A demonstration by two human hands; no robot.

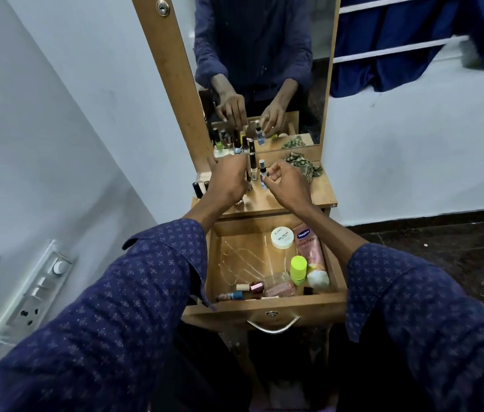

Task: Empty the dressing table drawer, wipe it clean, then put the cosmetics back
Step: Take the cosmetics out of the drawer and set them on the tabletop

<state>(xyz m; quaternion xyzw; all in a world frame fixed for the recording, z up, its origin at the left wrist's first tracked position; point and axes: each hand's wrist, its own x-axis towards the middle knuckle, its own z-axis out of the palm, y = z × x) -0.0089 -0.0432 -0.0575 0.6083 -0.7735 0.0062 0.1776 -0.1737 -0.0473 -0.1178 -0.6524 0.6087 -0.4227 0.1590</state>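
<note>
Tabletop (318, 190): left hand (228, 179), right hand (285, 181) each pinch small bottle; open drawer (267, 304) below wrists.

Both hands are up over the dressing table surface (318, 194): the left hand (228, 179) curls around a slim bottle among the upright nail polishes (199, 188), the right hand (283, 181) pinches a small blue bottle (263, 173). Below, the open drawer (267, 304) holds a white jar (281, 237), a pink tube (310, 254) and a green-capped bottle (298, 270).
</note>
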